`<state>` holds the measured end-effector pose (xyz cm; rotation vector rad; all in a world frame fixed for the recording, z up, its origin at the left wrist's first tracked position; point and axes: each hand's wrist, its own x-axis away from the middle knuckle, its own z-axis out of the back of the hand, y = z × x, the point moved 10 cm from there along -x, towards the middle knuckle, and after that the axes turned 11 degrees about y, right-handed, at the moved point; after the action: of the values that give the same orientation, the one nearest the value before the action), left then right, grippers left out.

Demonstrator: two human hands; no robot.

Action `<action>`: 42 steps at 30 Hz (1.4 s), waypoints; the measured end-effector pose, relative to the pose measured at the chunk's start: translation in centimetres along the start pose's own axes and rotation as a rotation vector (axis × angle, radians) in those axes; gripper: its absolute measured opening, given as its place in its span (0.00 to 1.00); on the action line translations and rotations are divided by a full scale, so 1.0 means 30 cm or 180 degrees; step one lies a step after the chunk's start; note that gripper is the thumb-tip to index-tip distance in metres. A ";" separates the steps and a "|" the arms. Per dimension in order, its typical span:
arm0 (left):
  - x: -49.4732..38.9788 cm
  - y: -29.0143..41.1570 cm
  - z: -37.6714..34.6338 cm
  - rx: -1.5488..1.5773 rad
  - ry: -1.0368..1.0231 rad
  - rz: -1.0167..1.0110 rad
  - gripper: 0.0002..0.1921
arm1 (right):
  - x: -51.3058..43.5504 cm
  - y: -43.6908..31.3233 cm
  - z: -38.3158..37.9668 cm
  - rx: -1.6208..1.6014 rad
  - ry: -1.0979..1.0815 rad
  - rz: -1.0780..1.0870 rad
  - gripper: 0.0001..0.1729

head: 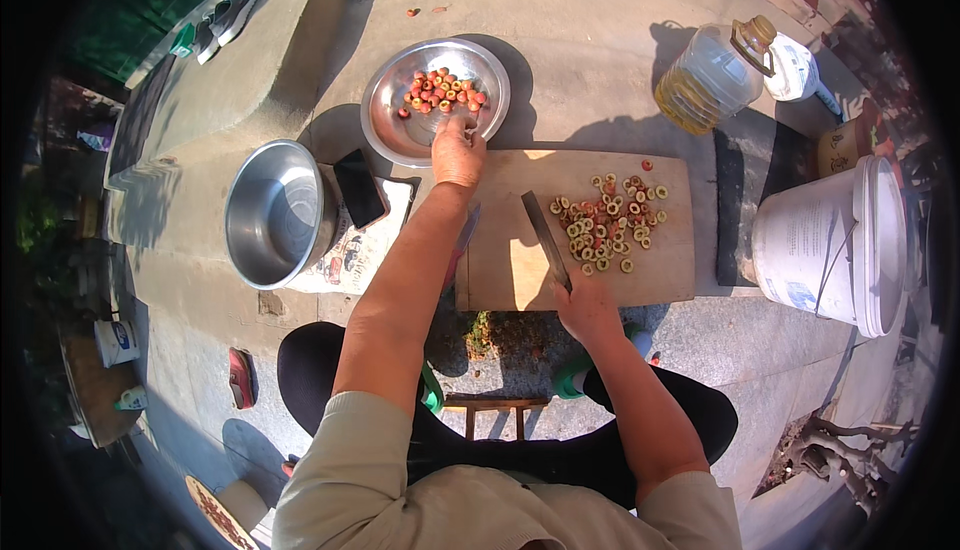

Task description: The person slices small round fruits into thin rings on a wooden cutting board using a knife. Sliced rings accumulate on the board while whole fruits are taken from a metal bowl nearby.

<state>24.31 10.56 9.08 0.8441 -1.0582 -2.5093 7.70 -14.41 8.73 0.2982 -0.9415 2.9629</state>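
My left hand (459,151) reaches over the near rim of a wide stainless steel basin (382,111). Its fingertips point down inside, just short of a cluster of red hawthorn-like fruits (435,92); whether they pinch anything is hidden. My right hand (589,306) grips a kitchen knife (546,238), its blade slanting up and left over a wooden cutting board (495,280). Sliced fruit rings (600,231) with hollow centres lie heaped on the board, right of the blade. One whole red fruit (646,165) rests near the far right corner.
A deep steel pot (281,212) and a smartphone (360,188) sit left on a printed sack (352,257). Another blade (469,231) shows partly under my left forearm. To the right stand an oil jug (709,73) and a lidded white bucket (810,242). A concrete step (247,62) rises behind left.
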 end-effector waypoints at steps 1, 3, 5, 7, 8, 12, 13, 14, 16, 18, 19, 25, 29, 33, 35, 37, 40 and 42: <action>-0.039 -0.045 -0.010 -0.0341 -0.0137 0.0133 0.11 | 0.002 0.002 -0.009 0.0020 -0.0078 -0.0040 0.15; -0.098 -0.092 -0.016 -0.0837 -0.0193 0.0082 0.13 | 0.007 -0.010 -0.020 -0.0003 -0.0177 0.0027 0.15; -0.147 -0.136 -0.059 -0.0960 -0.0492 0.0154 0.15 | 0.012 -0.013 -0.032 -0.0018 -0.0307 0.0011 0.15; -0.185 -0.124 -0.107 -0.0944 -0.0637 -0.0142 0.18 | 0.017 -0.016 -0.044 -0.0047 -0.0434 -0.0014 0.15; -0.195 -0.120 -0.136 -0.0897 -0.0720 -0.0201 0.19 | 0.019 -0.020 -0.044 -0.0075 -0.0434 -0.0010 0.15; -0.215 -0.107 -0.263 -0.0876 -0.1084 -0.0326 0.22 | 0.021 -0.034 -0.049 -0.0112 -0.0454 0.0059 0.14; -0.210 -0.110 -0.290 -0.0919 -0.1190 -0.0321 0.23 | 0.025 -0.031 -0.055 -0.0091 -0.0514 0.0036 0.14; -0.218 -0.106 -0.298 -0.0916 -0.1101 -0.0341 0.21 | 0.025 -0.036 -0.053 -0.0108 -0.0491 0.0092 0.14; -0.218 -0.117 -0.309 -0.1160 -0.1041 -0.0335 0.18 | 0.027 -0.036 -0.055 -0.0120 -0.0521 0.0117 0.14; -0.218 -0.121 -0.309 -0.1181 -0.0980 -0.0290 0.16 | 0.027 -0.037 -0.053 -0.0143 -0.0497 0.0142 0.14; -0.206 -0.123 -0.307 -0.1088 -0.0980 -0.0225 0.14 | 0.027 -0.036 -0.054 -0.0165 -0.0497 0.0141 0.14; -0.190 -0.109 -0.277 -0.0687 -0.1108 -0.0153 0.09 | 0.032 -0.037 -0.083 -0.0179 -0.0644 0.0095 0.14; -0.201 -0.151 -0.261 -0.0017 -0.1127 0.0305 0.09 | 0.035 -0.040 -0.103 -0.0147 -0.0775 0.0031 0.15; -0.233 -0.190 -0.244 0.1946 -0.0935 0.1489 0.06 | 0.017 -0.050 -0.105 -0.0213 -0.0759 -0.0034 0.15; -0.213 -0.195 -0.214 0.2874 -0.0891 0.2292 0.06 | 0.016 -0.058 -0.100 -0.0363 -0.0813 -0.0045 0.16; -0.200 -0.127 -0.144 0.3735 -0.0873 0.2407 0.05 | -0.012 -0.049 -0.086 -0.0549 -0.0919 -0.0063 0.16; -0.148 -0.049 -0.040 0.4314 -0.0950 0.2394 0.08 | -0.048 -0.027 -0.037 -0.0308 -0.0543 0.0116 0.17; -0.072 -0.042 0.018 0.4591 -0.0791 0.2623 0.08 | -0.046 0.010 -0.064 -0.0265 -0.0669 -0.0066 0.17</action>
<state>25.64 12.74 9.33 0.1635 -2.6036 -0.9177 8.70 -13.51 6.75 0.6227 -1.0705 2.9061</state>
